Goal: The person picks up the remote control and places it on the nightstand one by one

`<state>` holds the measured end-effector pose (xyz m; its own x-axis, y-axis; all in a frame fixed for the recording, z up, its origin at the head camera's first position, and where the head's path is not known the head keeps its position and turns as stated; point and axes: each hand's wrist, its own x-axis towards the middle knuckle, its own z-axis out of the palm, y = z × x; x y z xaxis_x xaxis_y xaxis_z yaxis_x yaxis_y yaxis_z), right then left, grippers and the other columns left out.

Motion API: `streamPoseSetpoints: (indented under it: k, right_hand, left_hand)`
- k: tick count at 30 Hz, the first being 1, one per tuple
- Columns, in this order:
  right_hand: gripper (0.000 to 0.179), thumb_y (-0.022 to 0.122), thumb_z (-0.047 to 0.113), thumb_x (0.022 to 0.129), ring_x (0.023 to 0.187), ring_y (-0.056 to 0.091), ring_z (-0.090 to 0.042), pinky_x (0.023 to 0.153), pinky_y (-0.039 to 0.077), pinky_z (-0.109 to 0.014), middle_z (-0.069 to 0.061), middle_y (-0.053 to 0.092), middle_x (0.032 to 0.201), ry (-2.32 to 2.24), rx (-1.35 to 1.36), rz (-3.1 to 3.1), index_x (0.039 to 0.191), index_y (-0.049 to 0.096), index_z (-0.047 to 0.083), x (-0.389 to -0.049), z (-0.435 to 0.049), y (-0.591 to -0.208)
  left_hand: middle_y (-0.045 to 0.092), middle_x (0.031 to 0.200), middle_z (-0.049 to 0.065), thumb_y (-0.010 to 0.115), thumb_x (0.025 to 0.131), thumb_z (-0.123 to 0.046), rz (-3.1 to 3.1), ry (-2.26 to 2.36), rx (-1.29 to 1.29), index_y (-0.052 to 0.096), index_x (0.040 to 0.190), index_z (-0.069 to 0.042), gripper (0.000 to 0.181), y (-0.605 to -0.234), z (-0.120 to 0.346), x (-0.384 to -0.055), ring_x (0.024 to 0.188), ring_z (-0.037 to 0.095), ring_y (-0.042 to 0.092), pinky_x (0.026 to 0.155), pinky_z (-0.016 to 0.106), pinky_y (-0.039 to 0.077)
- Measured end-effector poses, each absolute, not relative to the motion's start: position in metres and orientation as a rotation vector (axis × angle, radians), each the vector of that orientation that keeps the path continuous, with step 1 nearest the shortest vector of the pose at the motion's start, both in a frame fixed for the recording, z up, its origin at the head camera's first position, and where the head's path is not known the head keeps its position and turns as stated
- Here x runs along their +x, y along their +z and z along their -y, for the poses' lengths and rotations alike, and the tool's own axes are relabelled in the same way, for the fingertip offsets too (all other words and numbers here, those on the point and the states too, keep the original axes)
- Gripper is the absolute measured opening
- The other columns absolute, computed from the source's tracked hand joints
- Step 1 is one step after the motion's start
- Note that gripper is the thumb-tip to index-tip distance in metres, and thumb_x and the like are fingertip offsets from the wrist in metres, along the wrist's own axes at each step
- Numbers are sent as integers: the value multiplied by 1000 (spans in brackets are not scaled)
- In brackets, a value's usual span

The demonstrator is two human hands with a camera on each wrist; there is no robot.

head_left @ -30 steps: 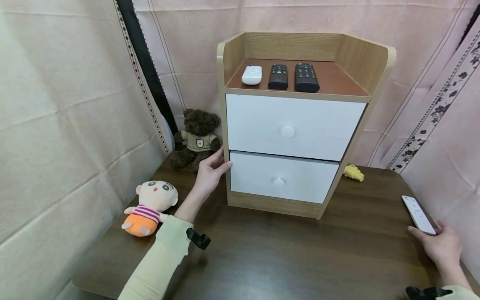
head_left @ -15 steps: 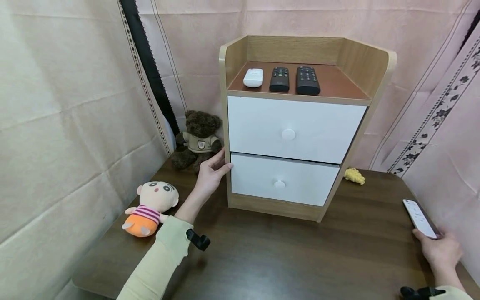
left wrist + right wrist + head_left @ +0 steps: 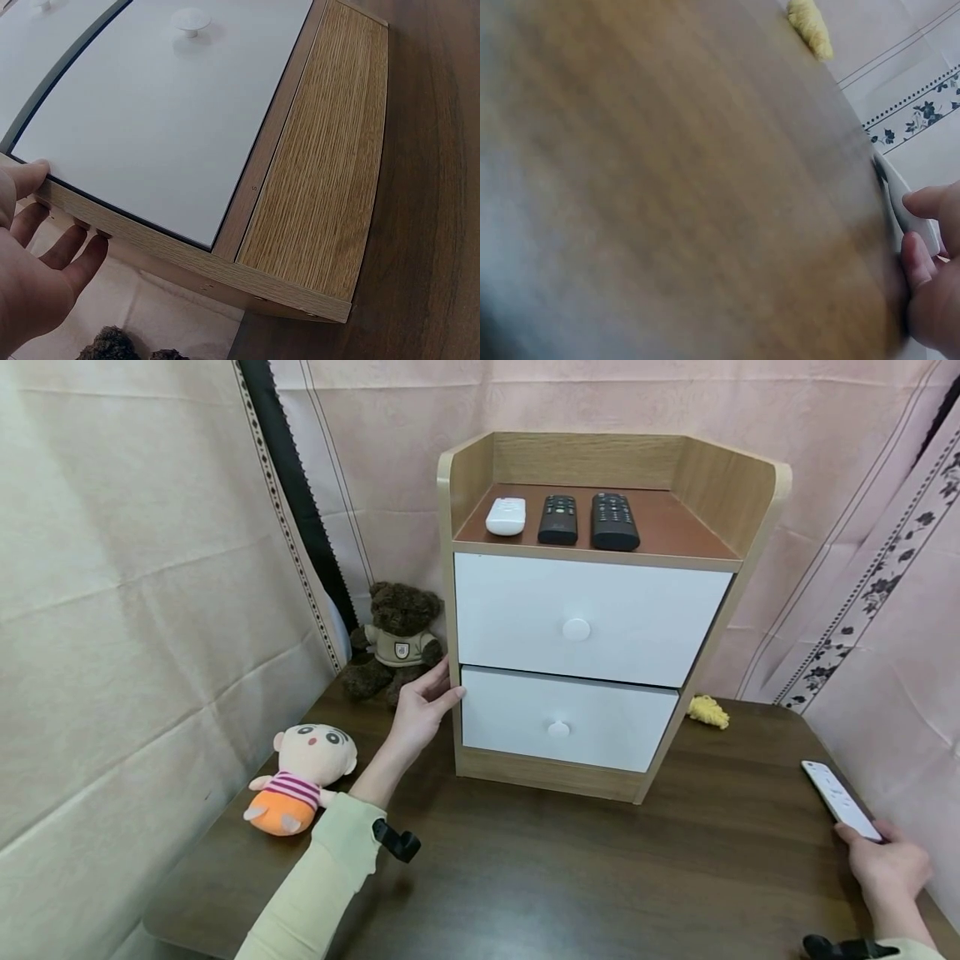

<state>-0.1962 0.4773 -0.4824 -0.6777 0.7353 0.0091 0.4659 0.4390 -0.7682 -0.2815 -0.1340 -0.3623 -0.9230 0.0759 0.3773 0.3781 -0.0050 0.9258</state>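
My left hand (image 3: 420,714) holds the left edge of a small two-drawer cabinet (image 3: 543,774); in the left wrist view the thumb (image 3: 30,176) lies on the front edge and the fingers bend against the side panel. At the table's right side, my right hand (image 3: 888,864) grips the near end of a slim white remote control (image 3: 840,797) between thumb and fingers. The right wrist view shows the remote control (image 3: 911,210) tilted edge-on. Both white drawers, upper (image 3: 525,610) and lower (image 3: 517,710), stand closed.
A white remote (image 3: 506,516) and two black remotes, one smaller (image 3: 557,522) and one larger (image 3: 615,524), lie on the cabinet top. A teddy bear (image 3: 401,614) and a plush doll (image 3: 315,756) are on the left. A yellow thing (image 3: 708,712) lies behind the cabinet's right side.
My right hand has shifted slightly toward the near right, and the remote control in it has tilted, so its face looks narrower. The left hand and cabinet keep their places.
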Motion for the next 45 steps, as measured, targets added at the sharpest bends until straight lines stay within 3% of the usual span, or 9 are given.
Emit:
streamPoseSetpoints:
  k: [4,6,9,13,15,19,23,34,45]
  right_hand:
    - [65,63,25,99,118,54,-38,110,38,-31,-38,54,124,1204,-1052,2269,145,43,-16,-193,-478,-480]
    - [65,63,25,99,87,64,-14,88,46,-17,-19,65,89,1267,-1033,2230,145,43,-17,-192,-479,-478]
    - [64,63,19,99,52,44,15,56,40,-8,20,48,60,1372,-993,2155,146,41,-19,-192,-480,-475]
    - [63,62,10,98,49,48,15,51,41,-7,27,44,65,1555,-953,1989,150,38,-16,-192,-480,-474]
    - [52,64,5,96,50,53,12,52,44,-8,24,47,68,1681,-949,1862,145,49,-5,-193,-479,-474]
    - [26,67,-6,92,54,60,4,55,51,-12,18,55,76,1923,-892,1597,107,65,15,-195,-479,-472]
    - [31,71,-10,89,57,63,-2,56,54,-15,14,61,79,2059,-843,1458,86,66,21,-196,-476,-464]
    - [32,67,-15,91,59,65,-11,56,53,-19,1,64,75,2282,-450,1393,84,78,14,-190,-469,-447]
    - [33,61,-22,91,73,71,-18,68,59,-23,-9,68,85,2473,-44,1277,101,81,2,-185,-455,-431]
  left_hand:
    - [51,152,13,68,99,-3,2042,-2032,-481,43,155,-9,62,-362,133,-281,135,28,53,97,28,52]
    - [51,152,13,68,99,-2,2037,-2038,-486,43,155,-8,62,-362,133,-281,135,29,53,97,28,52]
    - [50,152,13,67,100,-2,2036,-2043,-488,43,156,-8,61,-362,132,-283,136,28,52,99,29,51]
    - [50,152,13,66,100,-2,2032,-2046,-484,42,156,-8,61,-363,132,-283,136,28,52,99,29,51]
    - [50,152,13,66,100,-1,2030,-2047,-486,42,156,-7,61,-363,132,-283,136,28,52,99,29,51]
    - [50,152,14,66,100,-1,2030,-2045,-495,42,156,-7,61,-362,132,-283,136,28,52,99,28,51]
    - [51,152,14,66,100,-1,2028,-2038,-494,43,156,-7,61,-363,133,-283,136,28,52,98,27,51]
    - [51,152,13,67,100,-2,2038,-2036,-476,44,155,-9,60,-362,133,-283,136,28,52,99,28,50]
    - [50,152,13,66,100,-1,2033,-2046,-483,43,155,-7,61,-363,133,-283,137,27,52,98,26,50]
